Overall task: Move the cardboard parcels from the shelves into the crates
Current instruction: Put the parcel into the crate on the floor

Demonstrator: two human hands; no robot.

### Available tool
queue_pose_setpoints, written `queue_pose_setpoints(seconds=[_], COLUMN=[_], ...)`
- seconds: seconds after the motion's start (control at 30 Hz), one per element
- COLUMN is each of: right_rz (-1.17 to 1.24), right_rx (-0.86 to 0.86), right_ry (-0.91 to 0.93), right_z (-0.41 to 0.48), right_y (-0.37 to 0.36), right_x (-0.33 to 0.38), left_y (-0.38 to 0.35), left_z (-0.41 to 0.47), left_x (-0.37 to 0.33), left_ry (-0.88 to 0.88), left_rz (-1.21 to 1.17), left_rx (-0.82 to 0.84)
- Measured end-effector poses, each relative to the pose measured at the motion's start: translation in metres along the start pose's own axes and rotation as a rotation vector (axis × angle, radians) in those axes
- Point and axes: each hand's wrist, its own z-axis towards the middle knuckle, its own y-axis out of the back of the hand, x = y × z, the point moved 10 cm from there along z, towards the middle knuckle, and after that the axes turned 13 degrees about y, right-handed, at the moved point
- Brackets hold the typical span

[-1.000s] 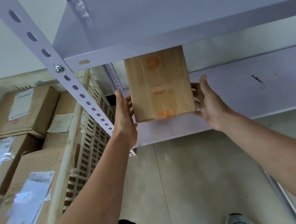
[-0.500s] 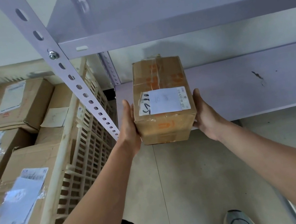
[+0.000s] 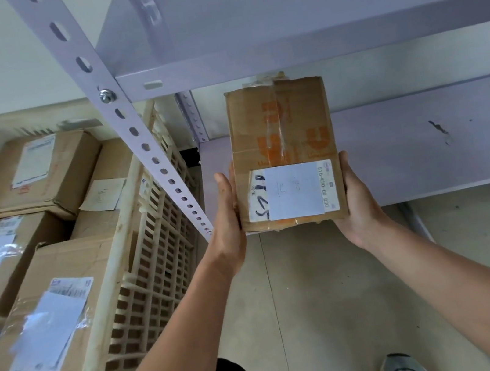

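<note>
Cardboard parcel [image 3: 281,134] held in the air between both hands, in front of the lower shelf [image 3: 423,141] and under the upper shelf [image 3: 279,48], white shipping label [image 3: 292,190] facing up. Left hand [image 3: 226,217] pressed flat against the left side, right hand [image 3: 356,199] against the right, fingers extended along the sides and probably curled underneath, though not visible there. Grip by side pressure only, near the close end. Likely risks: far end dipping and the parcel sliding out if the squeeze eases; a corner clipping the slotted upright post [image 3: 132,129] on the swing left toward the plastic crate [image 3: 141,266]. Crate already crowded with boxed parcels [image 3: 49,312], so little flat room left; a careless drop could leave it tilted or perched on the rim.
</note>
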Motion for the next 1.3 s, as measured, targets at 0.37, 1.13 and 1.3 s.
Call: queue_pose_setpoints(seconds=[0.37,1.13,1.3], right_rz=[0.092,0.106,0.044], right_rx=[-0.186,-0.182,-0.057], right_ry=[-0.142,-0.574,-0.563], right_z=[-0.076,-0.35,-0.339], right_y=[0.008,-0.174,-0.239], right_x=[0.04,0.214,0.22], left_y=[-0.031,0.005,0.065], left_z=[-0.081,-0.461,-0.483], left_x=[0.003,-0.067,-0.088], left_ry=[0.107,0.395,0.373], left_rz=[-0.083,-0.154,-0.185], left_rx=[-0.029,-0.162,-0.302])
